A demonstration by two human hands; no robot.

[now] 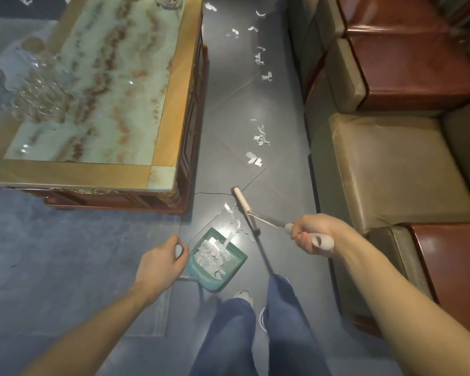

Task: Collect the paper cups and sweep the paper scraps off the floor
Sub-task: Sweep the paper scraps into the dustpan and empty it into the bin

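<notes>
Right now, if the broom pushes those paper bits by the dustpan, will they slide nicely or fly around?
The paper scraps look thin and curled, so probably very light. The broom should push them easily, though some may flutter or skip past the dustpan.

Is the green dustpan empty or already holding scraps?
Holding scraps. The dustpan sits on the floor with a heap of white paper scraps in its tray; a few more lie just outside its lip, by the broom head.
</notes>
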